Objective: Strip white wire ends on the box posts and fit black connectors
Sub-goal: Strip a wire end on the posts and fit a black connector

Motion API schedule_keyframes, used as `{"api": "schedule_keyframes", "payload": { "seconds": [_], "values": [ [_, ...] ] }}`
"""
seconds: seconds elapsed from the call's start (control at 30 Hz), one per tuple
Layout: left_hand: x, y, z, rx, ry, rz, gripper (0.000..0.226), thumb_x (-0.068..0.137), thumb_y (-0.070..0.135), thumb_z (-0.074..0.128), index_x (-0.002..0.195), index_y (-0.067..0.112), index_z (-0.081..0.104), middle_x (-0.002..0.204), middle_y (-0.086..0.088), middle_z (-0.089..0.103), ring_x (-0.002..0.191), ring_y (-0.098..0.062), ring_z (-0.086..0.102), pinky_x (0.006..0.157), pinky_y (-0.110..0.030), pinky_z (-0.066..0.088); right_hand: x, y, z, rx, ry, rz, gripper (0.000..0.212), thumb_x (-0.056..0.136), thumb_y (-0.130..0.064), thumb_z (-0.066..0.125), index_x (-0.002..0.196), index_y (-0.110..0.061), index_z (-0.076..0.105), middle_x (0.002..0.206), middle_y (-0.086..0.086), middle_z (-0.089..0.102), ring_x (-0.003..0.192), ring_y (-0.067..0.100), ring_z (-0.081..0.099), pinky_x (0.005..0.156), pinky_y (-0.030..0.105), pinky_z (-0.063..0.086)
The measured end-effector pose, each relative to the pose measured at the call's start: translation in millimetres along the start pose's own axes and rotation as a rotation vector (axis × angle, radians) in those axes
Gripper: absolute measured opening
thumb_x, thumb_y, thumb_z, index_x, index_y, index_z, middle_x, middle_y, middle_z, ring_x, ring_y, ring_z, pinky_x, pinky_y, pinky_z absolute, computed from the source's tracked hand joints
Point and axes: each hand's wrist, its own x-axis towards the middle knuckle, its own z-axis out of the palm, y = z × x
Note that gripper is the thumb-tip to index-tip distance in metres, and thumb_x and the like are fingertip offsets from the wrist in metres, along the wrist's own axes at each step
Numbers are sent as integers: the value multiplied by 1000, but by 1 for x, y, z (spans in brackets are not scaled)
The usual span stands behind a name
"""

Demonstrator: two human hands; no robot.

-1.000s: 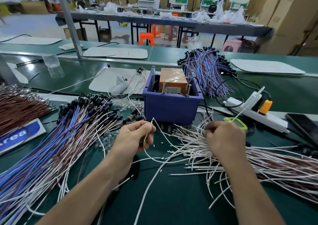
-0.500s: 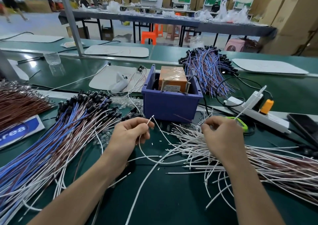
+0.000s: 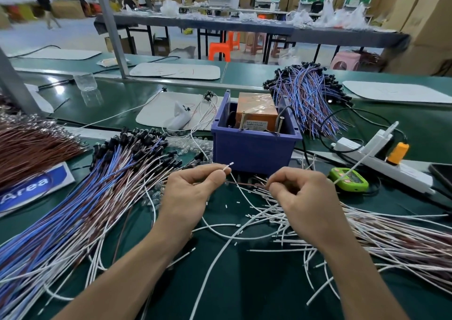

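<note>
Moved: both hands have drawn closer together; the right hand [image 3: 300, 197] has come off the pile and now holds a thin brown wire [image 3: 244, 184] that runs across to the left hand [image 3: 193, 197]
Left grip: thumb and forefinger pinch one white wire [image 3: 229, 165], its tip up just before the box
Right grip: fingers curled, pinching the brown wire
Near: loose white wires [image 3: 281, 231] fanned over the green surface [image 3: 244, 295]
Left: one bundle of blue and brown leads with black connectors [image 3: 137, 136]
Middle: one blue box [image 3: 254, 148], two upright posts [image 3: 242, 121], one orange block [image 3: 256, 109]
Right: one green counter [image 3: 348, 179], one power strip [image 3: 381, 163]
Far: a second bundle [image 3: 305, 99] behind the box
</note>
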Motion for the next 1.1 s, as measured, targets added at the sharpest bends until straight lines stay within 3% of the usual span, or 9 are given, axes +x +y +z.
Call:
{"api": "schedule_keyframes", "payload": {
  "seconds": [0.1, 0.2, 0.33, 0.47, 0.63, 0.77, 0.93, 1.1],
  "values": [
    [0, -2, 0, 13, -23, -26, 19, 84, 10, 78, 85, 26, 85, 90, -2, 81, 84, -9, 75, 76, -14, 55, 0, 0, 2, 45, -5, 11, 26, 89, -11, 68, 71, -29, 72, 52, -9, 59, 45, 5, 45, 46, 15, 33],
    [0, -5, 0, 50, -59, -37, 24, 87, -1, 76, 83, 21, 85, 84, -8, 80, 72, -13, 72, 68, -15, 54, 0, 1, 3, 74, 8, 31, 25, 89, -11, 67, 72, -28, 72, 57, -1, 63, 45, 5, 45, 45, 21, 37],
    [0, -5, -1, 51, -48, -23, 30, 86, -8, 74, 80, 20, 83, 77, -10, 79, 64, -11, 71, 62, -14, 53, 0, 1, 7, 33, 27, 17, 22, 87, -14, 71, 70, -28, 72, 56, -7, 63, 48, 6, 52, 50, 20, 42],
    [0, -7, -1, 56, -29, -37, 28, 85, -9, 75, 82, 18, 81, 76, -9, 78, 62, -10, 70, 62, -15, 53, 0, 2, 10, 9, 21, 19, 21, 85, -16, 74, 68, -27, 72, 53, -10, 61, 48, 4, 50, 49, 12, 36],
    [0, -9, -1, 59, -23, -60, 24, 84, -8, 76, 85, 16, 80, 77, -9, 79, 61, -10, 69, 62, -15, 53, 2, 5, 11, 47, 6, 45, 21, 86, -15, 73, 69, -27, 73, 54, -5, 62, 48, 3, 49, 50, 19, 41],
    [0, -11, -3, 66, -8, -57, 22, 85, -8, 75, 87, 14, 80, 77, -9, 79, 64, -11, 71, 63, -17, 54, 2, 6, 13, 74, -5, 44, 23, 86, -13, 73, 69, -29, 72, 52, -6, 60, 46, 3, 45, 47, 16, 38],
    [0, -11, -7, 74, 11, -60, 28, 85, -4, 77, 79, 23, 82, 78, -8, 79, 71, -16, 74, 66, -21, 58, 2, 11, 13, 126, -2, 80, 20, 87, -15, 72, 72, -29, 74, 53, -3, 60, 47, 5, 44, 47, 19, 37],
    [3, -12, -12, 52, 24, -63, 15, 89, 1, 75, 91, 15, 79, 82, -8, 80, 68, -14, 73, 67, -20, 58, 4, 15, 10, 184, 12, 95, 17, 84, -15, 70, 74, -28, 74, 53, -4, 61, 48, 5, 45, 48, 18, 38]
  ]
}}
